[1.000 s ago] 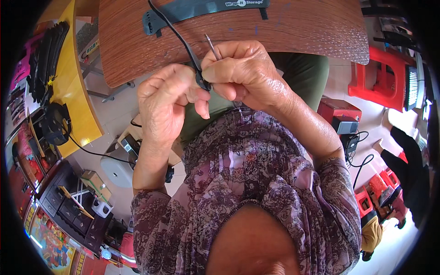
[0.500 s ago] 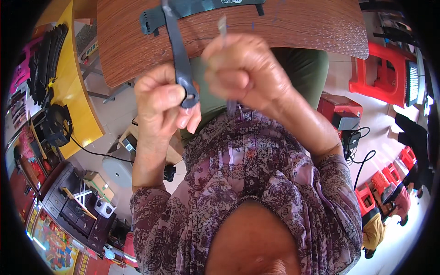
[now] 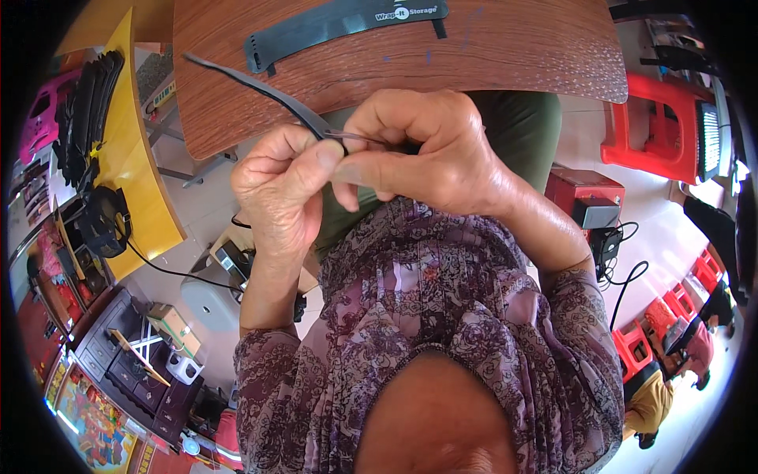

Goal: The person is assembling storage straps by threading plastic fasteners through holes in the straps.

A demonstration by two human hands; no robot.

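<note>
My left hand is closed, thumb and fingers pinching the end of a dark grey strap. The strap's free length slants up and left over the table edge. Close against that end is my right hand, its fingers bent round a thin, slim piece whose tip meets the strap near my left thumb. Its kind cannot be made out, and most of it is hidden in the fingers. Another dark strap, wider and with printing and a slotted end, lies flat on the table.
The brown wood-grain table has its near edge just beyond my hands. To the left, a yellow table carries a pile of black straps. A red stool and a red box stand on the right. People are seated farther off at lower right.
My right hand has come in against the strap end in my left hand, bringing the thin piece to it. The strap has swung from nearly upright to slanting left.
</note>
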